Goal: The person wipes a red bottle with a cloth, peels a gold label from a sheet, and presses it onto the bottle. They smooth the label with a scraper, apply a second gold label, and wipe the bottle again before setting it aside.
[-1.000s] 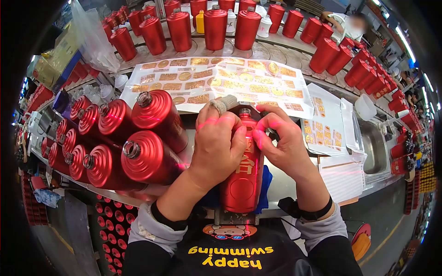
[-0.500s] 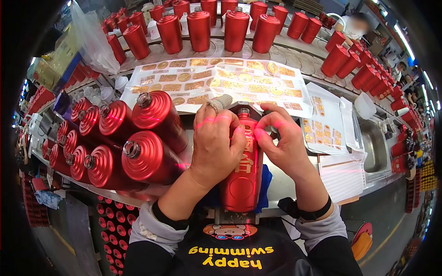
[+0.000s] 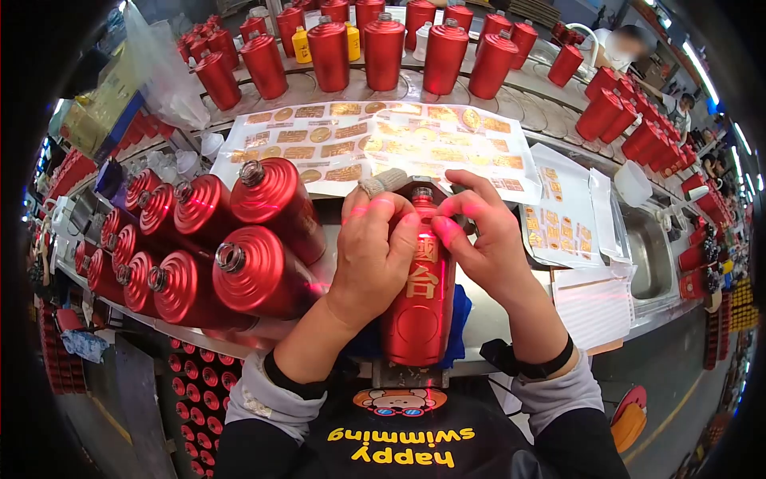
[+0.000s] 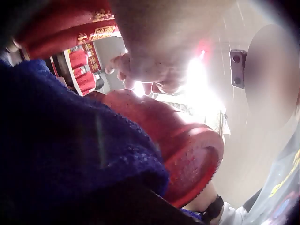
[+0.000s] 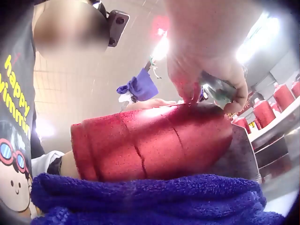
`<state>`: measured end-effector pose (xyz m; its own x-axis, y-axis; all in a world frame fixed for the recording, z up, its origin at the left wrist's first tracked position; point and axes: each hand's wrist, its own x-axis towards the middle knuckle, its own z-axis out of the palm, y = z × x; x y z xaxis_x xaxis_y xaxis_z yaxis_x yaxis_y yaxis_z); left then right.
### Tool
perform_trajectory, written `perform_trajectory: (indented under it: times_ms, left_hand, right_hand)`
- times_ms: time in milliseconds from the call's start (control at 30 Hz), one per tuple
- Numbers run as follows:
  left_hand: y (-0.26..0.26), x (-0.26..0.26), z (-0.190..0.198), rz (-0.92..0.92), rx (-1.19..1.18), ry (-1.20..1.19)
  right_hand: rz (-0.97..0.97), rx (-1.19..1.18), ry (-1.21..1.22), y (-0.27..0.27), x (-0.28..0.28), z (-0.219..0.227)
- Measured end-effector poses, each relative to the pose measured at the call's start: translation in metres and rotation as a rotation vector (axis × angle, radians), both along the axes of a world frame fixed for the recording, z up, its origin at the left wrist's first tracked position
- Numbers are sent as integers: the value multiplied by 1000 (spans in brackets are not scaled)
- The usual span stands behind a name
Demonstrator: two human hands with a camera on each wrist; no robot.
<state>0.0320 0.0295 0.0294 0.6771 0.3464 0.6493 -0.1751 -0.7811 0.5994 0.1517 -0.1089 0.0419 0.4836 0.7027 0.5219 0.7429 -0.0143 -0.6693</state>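
Observation:
A red bottle [image 3: 416, 323] with gold characters lies on a blue cloth [image 3: 461, 321], its glass neck pointing away from me. My left hand [image 3: 369, 251] is at the bottle's upper left with bent fingers. Thumb and forefinger of my right hand [image 3: 487, 239] come together over its upper front. Anything thin between the fingertips is hidden. The left wrist view shows the red bottle [image 4: 159, 126] beside the blue cloth [image 4: 70, 150]. In the right wrist view, the right hand's fingers [image 5: 192, 91] touch the bottle [image 5: 154, 140], near something translucent and greenish.
Several red bottles [image 3: 259, 271] stand close by at the left. Behind the hands are sheets of gold stickers [image 3: 303, 144] and a curved conveyor [image 3: 511, 96] carrying more red bottles. A second sticker sheet [image 3: 558, 209] and a metal sink [image 3: 650, 251] are at the right.
Both hands have shifted slightly; the right fingers have moved a little left and up over the bottle, showing more of the upper gold character. Bottles on the conveyor have moved right.

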Motion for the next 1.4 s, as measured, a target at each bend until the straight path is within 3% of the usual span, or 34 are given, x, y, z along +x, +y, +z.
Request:
perform_trajectory:
  times_ms: [300, 400, 533, 700, 900, 1100, 1200, 1333, 1367, 1400]
  left_hand:
    - [-14, -15, -12, 41, -394, -82]
    - [-14, -28, -2, -44, 83, -218]
    - [-17, -37, 8, -236, 379, -6]
    - [-6, -23, 8, -169, 436, 5]
    - [0, -13, 10, -79, 465, -7]
    - [2, -13, 4, -22, 450, -14]
    - [-2, -20, 2, 33, 386, 7]
    - [-10, -42, -16, 100, 288, 65]
    - [-14, -49, -20, 98, 255, 100]
    - [-17, -54, -23, 96, 238, 92]
  right_hand:
    - [-8, -25, 87, 3, -1, 4]
    - [-30, 15, 12, 2, 2, 5]
    - [-68, 32, 66, -7, 3, 8]
    - [-59, 75, -81, -22, 8, -4]
    - [-94, 101, -60, -35, 6, -5]
    - [-86, 277, 289, -37, -5, 5]
    - [-66, 66, 62, -36, -2, 24]
    - [238, -143, -92, -4, 18, 37]
    - [109, -227, -18, 6, 22, 40]
    - [-8, -163, -174, 13, 27, 44]
